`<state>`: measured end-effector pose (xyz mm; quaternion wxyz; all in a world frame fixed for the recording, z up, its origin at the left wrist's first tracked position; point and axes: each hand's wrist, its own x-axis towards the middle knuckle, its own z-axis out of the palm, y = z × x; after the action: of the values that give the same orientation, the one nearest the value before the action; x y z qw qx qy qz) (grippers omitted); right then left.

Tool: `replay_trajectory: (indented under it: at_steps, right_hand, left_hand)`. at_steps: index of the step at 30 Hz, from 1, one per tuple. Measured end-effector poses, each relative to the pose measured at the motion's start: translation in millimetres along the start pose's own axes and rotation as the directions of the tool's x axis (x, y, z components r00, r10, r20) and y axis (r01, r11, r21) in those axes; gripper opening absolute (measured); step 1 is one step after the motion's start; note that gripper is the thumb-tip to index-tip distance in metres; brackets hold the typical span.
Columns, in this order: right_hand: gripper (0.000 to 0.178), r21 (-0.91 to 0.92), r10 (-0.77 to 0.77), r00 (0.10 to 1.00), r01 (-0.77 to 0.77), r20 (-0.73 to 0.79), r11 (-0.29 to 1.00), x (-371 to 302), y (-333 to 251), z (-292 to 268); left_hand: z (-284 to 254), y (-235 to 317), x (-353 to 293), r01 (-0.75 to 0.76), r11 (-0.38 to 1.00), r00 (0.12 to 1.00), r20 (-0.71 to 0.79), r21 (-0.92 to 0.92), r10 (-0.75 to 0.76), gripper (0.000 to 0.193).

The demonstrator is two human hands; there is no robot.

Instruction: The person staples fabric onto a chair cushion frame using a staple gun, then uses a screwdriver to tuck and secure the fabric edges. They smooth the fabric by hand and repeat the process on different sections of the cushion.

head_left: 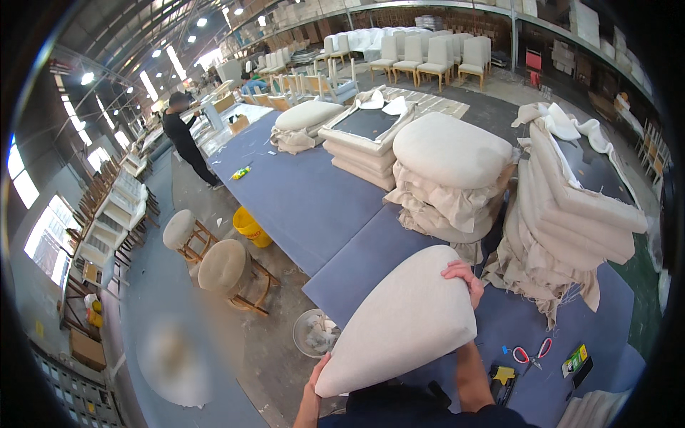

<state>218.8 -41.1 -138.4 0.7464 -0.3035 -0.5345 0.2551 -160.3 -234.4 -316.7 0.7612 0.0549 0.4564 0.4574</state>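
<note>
A cream upholstered chair cushion is held tilted in front of me, above the near edge of the blue-covered table. My left hand grips its lower left corner, with the thumb side showing against the fabric. At the opposite upper right edge, my right hand curls its fingers over the rim. The cushion's underside is hidden from view. To the right of my right forearm lie red-handled scissors and a black and yellow tool.
Stacks of cream cushions and fabric-trimmed seat pads stand along the table's far right. A metal bowl of scraps, two stools and a yellow bucket are at the left. Another person stands farther back.
</note>
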Motion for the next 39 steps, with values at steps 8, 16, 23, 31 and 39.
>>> replay_trajectory:
  at_steps: [8, 16, 23, 31, 39]
  right_hand:
    - [0.058, 0.096, -0.306, 0.947, 0.297, 0.095, 0.950, 79.1, -112.4, 21.7]
    - [0.081, 0.562, -0.296, 0.952, 0.201, 0.082, 0.803, 49.6, -177.6, 21.1]
    - [0.107, 0.138, -0.372, 0.928, 0.366, 0.023, 0.920, 93.0, -197.4, -1.5]
    - [0.080, -0.007, -0.554, 0.753, 0.590, -0.356, 0.807, 245.6, -243.9, -172.5]
    - [0.021, -0.399, -0.089, 0.766, -0.229, -0.637, 0.888, 16.3, -140.5, -292.9]
  left_hand:
    - [72.6, -19.1, 6.4, -0.195, 0.968, 0.977, 0.054, -0.159, 0.206, 0.058]
    - [223.4, 89.1, 25.0, -0.848, 0.520, 0.521, 0.339, 0.101, 0.784, 0.055]
    - [406.3, 175.8, 15.6, -0.709, 0.683, 0.422, 0.672, -0.174, 0.609, 0.073]
    - [668.5, 175.4, -45.7, -0.816, 0.563, 0.428, 0.789, 0.129, 0.440, 0.055]
    - [622.8, 128.6, 5.4, -0.942, 0.005, 0.328, 0.914, 0.336, 0.239, 0.083]
